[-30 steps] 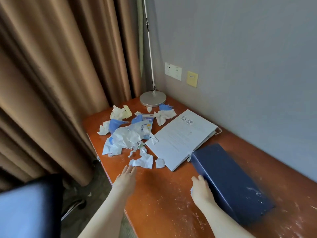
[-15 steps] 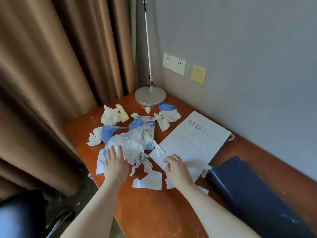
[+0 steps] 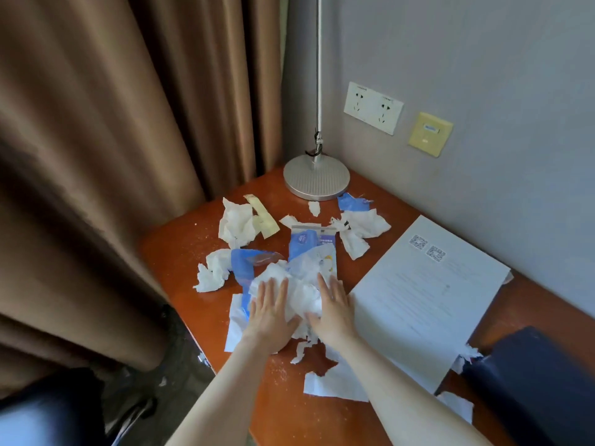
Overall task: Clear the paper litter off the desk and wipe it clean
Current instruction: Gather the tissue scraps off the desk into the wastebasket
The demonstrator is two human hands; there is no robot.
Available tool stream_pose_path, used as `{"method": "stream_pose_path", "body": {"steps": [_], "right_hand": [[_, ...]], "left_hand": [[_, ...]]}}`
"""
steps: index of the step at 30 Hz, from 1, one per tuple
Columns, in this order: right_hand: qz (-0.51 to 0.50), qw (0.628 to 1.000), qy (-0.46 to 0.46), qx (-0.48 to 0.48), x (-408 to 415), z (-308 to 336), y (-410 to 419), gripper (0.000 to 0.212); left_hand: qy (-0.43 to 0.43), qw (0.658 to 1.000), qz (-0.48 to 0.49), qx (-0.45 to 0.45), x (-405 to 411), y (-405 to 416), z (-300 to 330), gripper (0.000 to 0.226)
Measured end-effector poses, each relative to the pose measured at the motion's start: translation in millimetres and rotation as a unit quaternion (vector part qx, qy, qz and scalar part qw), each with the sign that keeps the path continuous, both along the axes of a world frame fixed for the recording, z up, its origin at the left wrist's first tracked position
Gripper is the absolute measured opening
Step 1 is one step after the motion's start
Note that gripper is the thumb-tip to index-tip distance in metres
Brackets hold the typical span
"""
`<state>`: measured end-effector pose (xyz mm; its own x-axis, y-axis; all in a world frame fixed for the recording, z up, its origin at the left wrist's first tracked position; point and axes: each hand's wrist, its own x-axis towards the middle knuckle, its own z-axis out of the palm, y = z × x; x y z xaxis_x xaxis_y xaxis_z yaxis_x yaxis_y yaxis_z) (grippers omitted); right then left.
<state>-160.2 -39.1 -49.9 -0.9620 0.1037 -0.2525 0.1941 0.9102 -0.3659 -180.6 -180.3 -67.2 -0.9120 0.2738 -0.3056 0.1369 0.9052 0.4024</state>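
White crumpled paper pile [image 3: 302, 292] mid tabletop [image 3: 180, 249], left hand [image 3: 269, 312] and right hand [image 3: 331, 309] flat on its two sides, fingers straight, pressing it; more scraps [image 3: 236, 225] lie behind, near lamp base [image 3: 316, 177]; large sheet [image 3: 428, 294] just right
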Motion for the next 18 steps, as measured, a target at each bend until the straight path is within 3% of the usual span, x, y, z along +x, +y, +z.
{"method": "stream_pose_path", "body": {"steps": [6,10,14,18], "right_hand": [[-0.017,0.992,-0.017,-0.125,-5,-9,-16,0.064],[-0.054,0.978,0.019,-0.202,0,-6,-20,0.047],[-0.059,0.977,0.070,-0.195,11,-3,-19,0.051],[-0.067,0.981,0.120,-0.139,21,4,-15,0.022]], "left_hand": [[0.000,0.996,-0.024,0.090,0,18,-1,0.069],[-0.005,0.987,-0.037,0.158,0,22,1,0.082],[0.001,0.984,-0.054,0.168,5,27,4,0.088],[0.007,0.985,-0.070,0.160,11,37,13,0.081]]}}
